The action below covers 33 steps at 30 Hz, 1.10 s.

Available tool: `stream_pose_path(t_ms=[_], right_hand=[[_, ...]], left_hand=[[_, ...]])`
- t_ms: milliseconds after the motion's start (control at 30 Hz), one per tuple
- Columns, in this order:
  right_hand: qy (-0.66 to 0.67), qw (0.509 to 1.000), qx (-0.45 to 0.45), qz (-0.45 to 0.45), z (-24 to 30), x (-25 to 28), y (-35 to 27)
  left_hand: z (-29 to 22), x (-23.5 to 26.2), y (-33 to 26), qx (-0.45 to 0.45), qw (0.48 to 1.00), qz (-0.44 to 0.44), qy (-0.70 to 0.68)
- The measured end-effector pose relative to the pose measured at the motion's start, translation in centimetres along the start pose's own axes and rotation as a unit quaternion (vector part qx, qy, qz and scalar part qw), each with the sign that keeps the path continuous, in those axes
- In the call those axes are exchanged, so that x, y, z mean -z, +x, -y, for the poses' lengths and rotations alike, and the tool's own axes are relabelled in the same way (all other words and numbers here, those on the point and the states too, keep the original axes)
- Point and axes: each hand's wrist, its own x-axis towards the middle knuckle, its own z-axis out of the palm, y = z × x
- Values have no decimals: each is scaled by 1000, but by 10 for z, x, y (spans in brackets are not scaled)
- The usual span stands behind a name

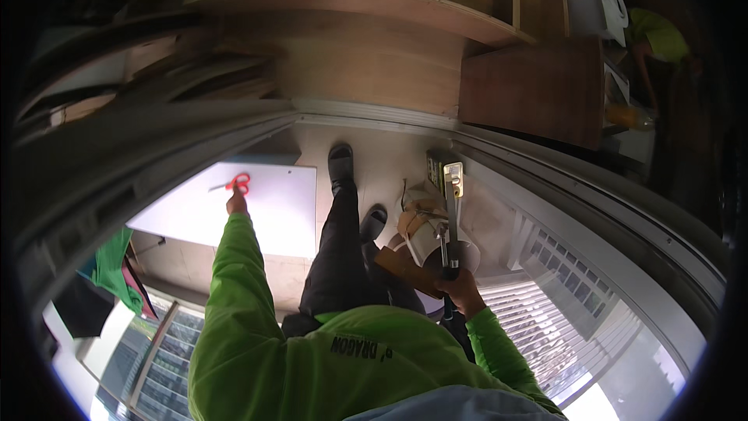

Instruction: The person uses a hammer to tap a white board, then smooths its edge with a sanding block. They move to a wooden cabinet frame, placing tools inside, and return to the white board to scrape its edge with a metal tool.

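my left hand (pixel 236 203) reaches out to the red-handled scissors (pixel 240 182) at 11 o'clock on the white board (pixel 273 218), fingers just touching, not yet closed. they look light, stiff and sharp; best taken by the loops. my right hand (pixel 460 287) is closed round a long metal tool (pixel 450 226) at 1 o'clock, over a white bucket (pixel 436 245).

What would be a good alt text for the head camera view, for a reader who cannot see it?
Seen from above, a person in a bright green long-sleeved top reaches the left hand to red-handled scissors on a white board. The right hand grips a long dark-handled tool over a white bucket.
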Motion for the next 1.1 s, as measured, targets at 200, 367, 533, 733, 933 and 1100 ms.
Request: stream_pose_path(t_ms=[200, 367, 533, 733, 933, 1100], right_hand=[[-210, 975, 68, -17, 49, -27, 58], [-219, 973, 69, -38, 99, -25, 71], [-129, 988, 84, 17, 193, -50, 81], [-52, 998, 35, 11, 240, -25, 106], [-56, 994, 68, 68, 305, -17, 180], [-51, 991, 95, 82, 345, -9, 226]], left_hand=[[-26, 26, 66, 30, 998, 24, -52], [-25, -23, 14, 76, 990, -43, -112], [-12, 18, 62, 112, 972, -1, -207], [-35, -28, -36, 269, 951, 4, -154], [-34, -11, -19, 184, 968, 78, -153], [-21, -4, -49, 208, 970, 9, -126]])
